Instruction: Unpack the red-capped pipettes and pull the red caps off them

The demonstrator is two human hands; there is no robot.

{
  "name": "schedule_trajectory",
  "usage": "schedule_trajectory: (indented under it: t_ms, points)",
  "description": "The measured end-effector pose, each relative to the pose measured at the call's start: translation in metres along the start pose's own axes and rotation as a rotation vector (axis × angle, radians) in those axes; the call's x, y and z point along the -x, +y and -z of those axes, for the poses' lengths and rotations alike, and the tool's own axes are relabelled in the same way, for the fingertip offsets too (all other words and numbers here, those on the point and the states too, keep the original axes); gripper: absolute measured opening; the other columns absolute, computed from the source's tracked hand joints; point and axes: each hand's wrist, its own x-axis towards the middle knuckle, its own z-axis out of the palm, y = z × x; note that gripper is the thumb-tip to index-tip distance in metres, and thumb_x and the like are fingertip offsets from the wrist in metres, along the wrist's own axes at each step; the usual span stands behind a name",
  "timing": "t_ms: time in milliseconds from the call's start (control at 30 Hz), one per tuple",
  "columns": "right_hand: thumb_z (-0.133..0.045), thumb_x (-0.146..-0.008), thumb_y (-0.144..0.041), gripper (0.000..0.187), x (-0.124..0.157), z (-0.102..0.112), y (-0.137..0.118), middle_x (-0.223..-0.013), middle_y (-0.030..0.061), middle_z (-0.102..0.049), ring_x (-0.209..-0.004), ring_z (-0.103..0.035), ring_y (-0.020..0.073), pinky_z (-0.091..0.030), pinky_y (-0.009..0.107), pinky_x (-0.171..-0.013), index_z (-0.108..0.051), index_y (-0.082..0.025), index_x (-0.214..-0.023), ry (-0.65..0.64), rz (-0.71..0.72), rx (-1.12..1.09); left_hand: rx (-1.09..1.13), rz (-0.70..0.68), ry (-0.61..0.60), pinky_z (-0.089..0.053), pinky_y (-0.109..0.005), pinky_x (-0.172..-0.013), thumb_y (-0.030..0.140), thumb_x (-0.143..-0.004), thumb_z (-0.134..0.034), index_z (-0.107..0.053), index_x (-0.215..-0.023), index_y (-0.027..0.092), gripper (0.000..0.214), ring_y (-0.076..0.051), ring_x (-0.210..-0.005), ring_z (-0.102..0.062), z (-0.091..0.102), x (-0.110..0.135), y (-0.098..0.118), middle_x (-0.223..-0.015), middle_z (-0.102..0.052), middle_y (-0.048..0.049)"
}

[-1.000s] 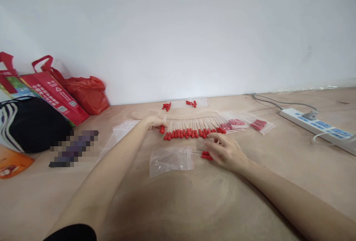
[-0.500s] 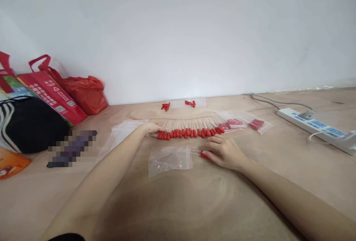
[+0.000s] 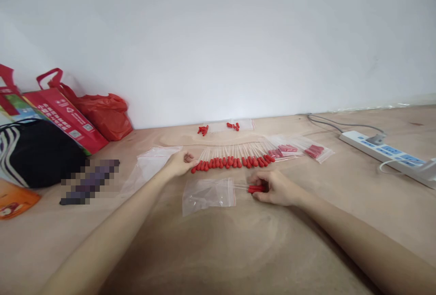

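A row of thin pale sticks with red rounded ends [image 3: 227,163] lies side by side across the table. At the row's left end is my left hand [image 3: 180,163], its fingers loosely bent and apart, by the leftmost red end. A clear zip bag [image 3: 207,195] lies flat in front of the row. To the right of that bag, my right hand [image 3: 277,188] has thumb and fingers around a few more red-ended sticks [image 3: 255,189]. Their thin shafts point left toward the bag's edge at its zip strip. How far they reach inside is hard to see.
Filled clear bags with red ends [image 3: 314,151] lie right of the row. Empty-looking clear bags [image 3: 150,161] are at left. More red pieces [image 3: 233,126] lie near the wall. A power strip [image 3: 384,154] stands right; red bags [image 3: 109,115] and a black bag [image 3: 44,154] stand left.
My left hand has drawn back slightly left, and the leftmost stick is now turned outward. My right hand has shifted a little, with its fingers more curled around the red ends.
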Motion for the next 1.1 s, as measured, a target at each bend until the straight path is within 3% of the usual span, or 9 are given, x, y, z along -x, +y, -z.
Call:
schedule_trajectory:
  t_ms: [67, 200, 367, 533, 633, 733, 900, 1000, 1100]
  points:
    - [-0.055, -0.062, -0.013, 0.012, 0.0, 0.003, -0.001, -0.063, -0.003, -0.051, -0.055, -0.046, 0.0084, -0.037, 0.02, -0.052, -0.056, -0.017, -0.072, 0.018, 0.002, 0.012, -0.092, -0.266, 0.085, -0.043, -0.028, -0.073, 0.037, -0.067, -0.062, -0.058, -0.077, 0.018, 0.022, -0.018, -0.078, -0.056, -0.009, 0.017, 0.002, -0.079, -0.062, -0.0032]
    - [-0.053, -0.059, -0.01, 0.012, 0.001, 0.011, -0.003, -0.067, -0.0017, -0.053, -0.058, -0.047, 0.0087, -0.038, 0.02, -0.052, -0.055, -0.017, -0.069, 0.0, -0.022, -0.005, -0.09, -0.628, -0.067, -0.04, -0.03, -0.085, 0.033, -0.08, -0.049, -0.06, -0.085, 0.021, 0.017, -0.018, -0.091, -0.055, -0.029, 0.059, 0.004, -0.094, -0.061, -0.0046]
    - [-0.053, -0.061, -0.01, 0.013, 0.002, 0.011, 0.003, -0.062, -0.0029, -0.055, -0.054, -0.048, 0.0082, -0.038, 0.02, -0.05, -0.057, -0.017, -0.071, -0.067, -0.065, -0.102, -0.128, -0.638, -0.096, -0.035, -0.033, -0.096, 0.032, -0.083, -0.046, -0.054, -0.109, 0.024, 0.029, -0.019, -0.111, -0.047, -0.038, 0.086, -0.006, -0.115, -0.055, -0.0063]
    - [-0.057, -0.07, -0.024, 0.023, 0.001, 0.003, 0.011, -0.069, -0.0007, -0.062, -0.058, -0.054, 0.0097, -0.045, 0.023, -0.054, -0.061, -0.015, -0.09, -0.06, -0.164, -0.458, -0.351, -0.662, -0.445, -0.011, -0.044, -0.107, 0.04, -0.085, -0.041, -0.035, -0.129, 0.032, 0.045, -0.022, -0.13, -0.022, -0.032, 0.089, -0.011, -0.14, -0.029, -0.0023]
    - [-0.062, -0.068, -0.03, 0.031, 0.001, 0.006, 0.017, -0.069, 0.0002, -0.064, -0.059, -0.058, 0.011, -0.047, 0.024, -0.054, -0.062, -0.015, -0.095, -0.005, -0.254, -0.615, -0.378, -0.665, -0.492, -0.004, -0.047, -0.107, 0.043, -0.086, -0.04, -0.027, -0.132, 0.034, 0.049, -0.023, -0.132, -0.014, -0.029, 0.09, -0.013, -0.143, -0.018, -0.0008]
    - [-0.065, -0.066, -0.032, 0.032, 0.0, 0.019, 0.023, -0.076, 0.0027, -0.066, -0.064, -0.06, 0.0124, -0.049, 0.025, -0.058, -0.063, -0.016, -0.093, 0.121, -0.266, -0.604, -0.281, -0.619, -0.422, -0.012, -0.045, -0.106, 0.04, -0.085, -0.041, -0.039, -0.127, 0.033, 0.042, -0.023, -0.13, -0.02, -0.031, 0.092, -0.014, -0.141, -0.027, -0.0017]
    - [-0.062, -0.07, -0.031, 0.025, -0.004, 0.025, 0.016, -0.075, 0.0048, -0.066, -0.062, -0.06, 0.0138, -0.051, 0.027, -0.055, -0.062, -0.016, -0.091, 0.632, -0.186, -0.346, 0.092, -0.458, -0.212, -0.041, -0.034, -0.088, 0.033, -0.078, -0.055, -0.068, -0.089, 0.023, 0.02, -0.02, -0.093, -0.056, -0.045, 0.092, 0.014, -0.1, -0.062, -0.0074]
    - [-0.057, -0.075, -0.023, 0.018, -0.004, 0.01, 0.004, -0.081, 0.0052, -0.064, -0.07, -0.06, 0.0141, -0.052, 0.027, -0.061, -0.061, -0.019, -0.092, 0.744, 0.038, -0.093, 0.533, -0.083, -0.347, -0.048, -0.03, -0.074, 0.028, -0.075, -0.059, -0.066, -0.087, 0.017, 0.018, -0.016, -0.073, -0.06, -0.06, 0.089, 0.048, -0.082, -0.065, -0.0069]
    - [-0.048, -0.08, -0.014, 0.025, -0.001, -0.007, -0.007, -0.091, 0.0077, -0.062, -0.082, -0.06, 0.0142, -0.051, 0.026, -0.07, -0.058, -0.019, -0.103, 0.682, 0.312, 0.181, 0.953, 0.207, -0.415, -0.048, -0.026, -0.073, 0.023, -0.081, -0.054, -0.064, -0.08, 0.012, 0.015, -0.013, -0.074, -0.061, -0.075, 0.084, 0.077, -0.081, -0.065, -0.0085]
